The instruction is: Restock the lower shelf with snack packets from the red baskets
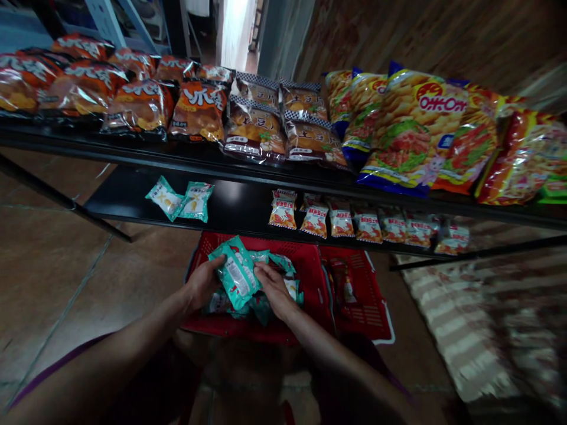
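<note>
- Grip of your left hand (pixel 204 284) is closed on the left edge of a flat, teal, rectangular plastic packet (pixel 239 273); your right hand (pixel 275 289) pinches its right edge.
- The packet tilts over the red, perforated plastic basket (pixel 311 262); if either pinch loosens, its slick film could slip and drop it onto the loose, teal, crinkled packets (pixel 270 257) below.
- Pulling or squeezing from both sides could split a seam or crush the contents.
- Reaching too low could knock the black, flat lower shelf (pixel 239 203) and disturb the two overlapping teal-and-white plastic pouches (pixel 197 202) there.
</note>
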`<state>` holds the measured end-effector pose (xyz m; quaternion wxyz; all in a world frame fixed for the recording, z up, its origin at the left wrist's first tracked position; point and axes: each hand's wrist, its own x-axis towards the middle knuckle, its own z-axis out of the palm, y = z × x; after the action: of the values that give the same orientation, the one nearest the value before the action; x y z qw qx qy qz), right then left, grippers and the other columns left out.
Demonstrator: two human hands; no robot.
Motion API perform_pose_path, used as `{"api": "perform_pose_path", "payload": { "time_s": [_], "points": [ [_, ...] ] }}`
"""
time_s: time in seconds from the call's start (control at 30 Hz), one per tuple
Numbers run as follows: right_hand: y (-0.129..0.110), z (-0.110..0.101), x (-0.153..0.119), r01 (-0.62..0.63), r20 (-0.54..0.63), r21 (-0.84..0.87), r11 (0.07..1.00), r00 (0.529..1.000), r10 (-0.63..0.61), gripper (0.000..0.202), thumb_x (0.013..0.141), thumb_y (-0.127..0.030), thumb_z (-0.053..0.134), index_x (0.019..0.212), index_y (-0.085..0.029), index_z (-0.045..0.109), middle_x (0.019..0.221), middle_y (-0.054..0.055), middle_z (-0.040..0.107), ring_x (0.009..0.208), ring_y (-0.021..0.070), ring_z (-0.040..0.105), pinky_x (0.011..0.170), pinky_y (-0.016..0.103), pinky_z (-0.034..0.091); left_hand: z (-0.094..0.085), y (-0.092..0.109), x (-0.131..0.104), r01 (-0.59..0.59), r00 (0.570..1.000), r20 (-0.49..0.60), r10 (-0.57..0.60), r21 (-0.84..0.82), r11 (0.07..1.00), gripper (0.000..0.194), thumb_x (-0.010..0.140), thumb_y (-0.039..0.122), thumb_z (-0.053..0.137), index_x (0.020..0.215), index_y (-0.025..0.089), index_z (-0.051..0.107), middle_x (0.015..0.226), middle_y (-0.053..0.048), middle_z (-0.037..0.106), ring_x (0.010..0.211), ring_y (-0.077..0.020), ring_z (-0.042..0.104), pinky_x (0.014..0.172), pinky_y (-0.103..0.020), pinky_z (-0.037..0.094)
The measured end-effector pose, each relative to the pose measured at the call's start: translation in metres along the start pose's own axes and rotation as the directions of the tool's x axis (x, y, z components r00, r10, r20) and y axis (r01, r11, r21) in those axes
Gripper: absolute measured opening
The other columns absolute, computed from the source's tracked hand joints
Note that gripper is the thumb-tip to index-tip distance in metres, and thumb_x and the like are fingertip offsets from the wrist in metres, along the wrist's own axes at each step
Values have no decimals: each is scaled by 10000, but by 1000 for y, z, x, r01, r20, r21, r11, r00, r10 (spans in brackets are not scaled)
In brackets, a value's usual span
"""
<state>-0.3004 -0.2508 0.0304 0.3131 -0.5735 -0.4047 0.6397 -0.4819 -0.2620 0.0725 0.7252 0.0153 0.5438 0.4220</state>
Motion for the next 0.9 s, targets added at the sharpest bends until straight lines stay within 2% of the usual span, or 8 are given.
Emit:
{"api": "perform_pose_path", "payload": {
  "time_s": [0.17,0.33,0.43,0.57,0.73,0.9],
  "points": [
    [-6,12,-12,-132,28,247,960,991,129,493,609,-523,782,999,-252,651,988,1,666,807,149,610,658,285,508,8,16,-2,-58,996,-71,56,-32,998,277,889,280,519,1056,94,638,955,-122,724,790,-217,698,757,-330,549],
    [-15,7,-20,-280,138,419,864,960,244,462,480,-346,896,801,-198,600,669,-36,646,595,107,604,632,277,543,14,20,-8,-95,991,-102,85,-94,991,269,907,255,493,1071,87,624,896,-118,725,749,-209,701,732,-331,568],
    [-17,2,-24,-278,93,497,822,959,267,489,413,-254,920,739,-192,561,616,-40,651,575,108,627,624,253,545,19,21,-12,-89,992,-95,78,-114,989,267,910,238,489,1082,83,621,861,-113,725,739,-202,701,732,-324,574],
    [-23,-2,-35,-262,28,525,809,956,292,476,416,-217,914,736,-195,563,620,-30,672,561,109,645,592,229,535,24,21,-18,-90,995,-62,83,-120,989,260,907,225,495,1095,93,616,854,-99,724,754,-191,700,741,-308,574],
    [-32,-3,-61,-144,-31,481,865,983,181,439,418,-302,909,645,-185,551,579,-59,637,579,90,640,561,182,494,28,22,-36,-67,998,-22,66,-63,996,249,908,231,491,1068,95,624,855,-102,721,736,-191,695,724,-310,571],
    [-31,-16,-86,-63,-90,388,920,990,106,434,416,-376,893,666,-177,599,568,-70,604,561,78,603,558,192,451,43,18,-49,-126,992,11,127,-44,991,179,890,181,499,948,103,649,830,-90,717,734,-188,688,723,-301,559]
  ]
}}
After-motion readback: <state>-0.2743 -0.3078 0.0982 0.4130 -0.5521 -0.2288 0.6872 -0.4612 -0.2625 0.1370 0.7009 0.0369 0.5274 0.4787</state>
